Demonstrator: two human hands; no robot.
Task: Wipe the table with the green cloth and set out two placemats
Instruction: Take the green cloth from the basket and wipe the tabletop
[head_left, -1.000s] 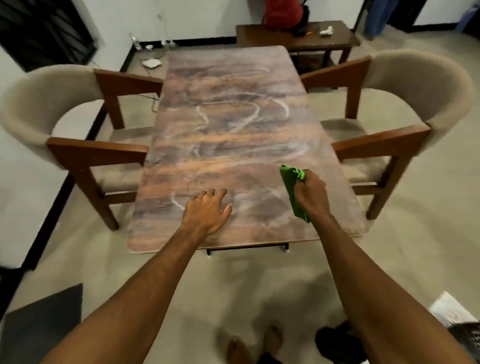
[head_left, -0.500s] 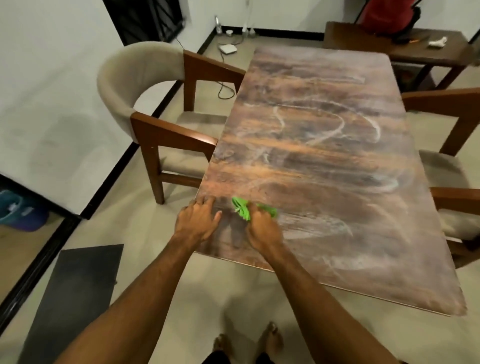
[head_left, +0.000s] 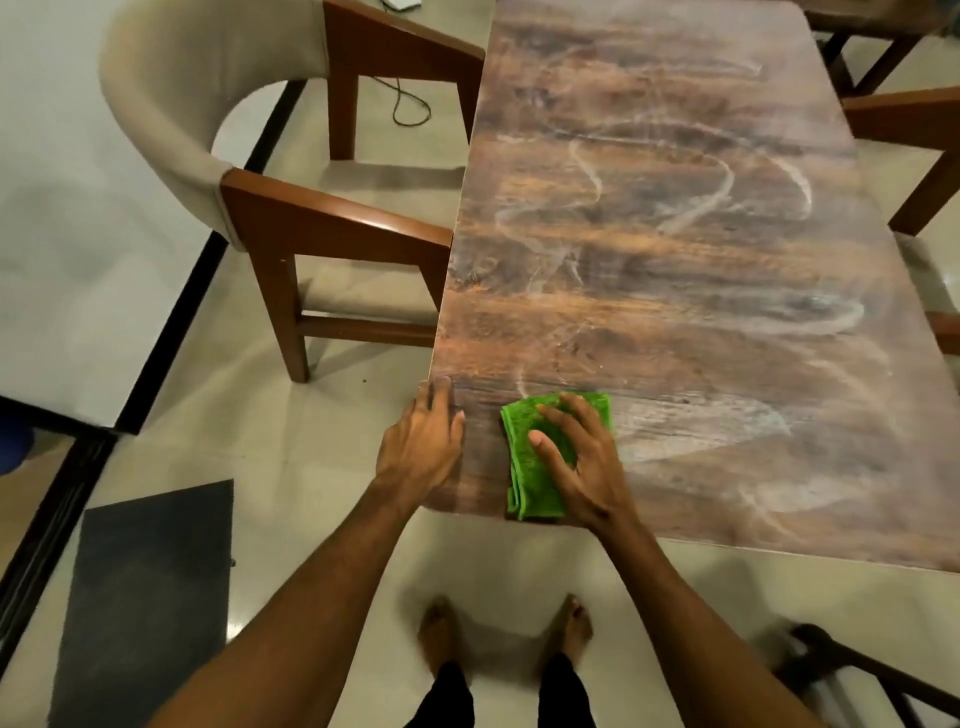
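Observation:
The folded green cloth (head_left: 532, 467) lies flat on the near left corner of the brown wooden table (head_left: 675, 291). My right hand (head_left: 582, 457) presses down on the cloth with fingers spread and straight. My left hand (head_left: 423, 441) rests flat on the table's left corner, just left of the cloth, fingers extended. Whitish wipe streaks curl across the tabletop. No placemats are in view.
A padded armchair (head_left: 249, 171) with wooden arms stands against the table's left side. Another chair's wooden arm (head_left: 904, 114) shows at the right. A dark floor mat (head_left: 145, 597) lies at the lower left. My bare feet (head_left: 504, 629) stand at the table's near edge.
The cloth went from bunched in my right hand to spread flat under its open palm near the left corner. The view has tilted down and closer to the table.

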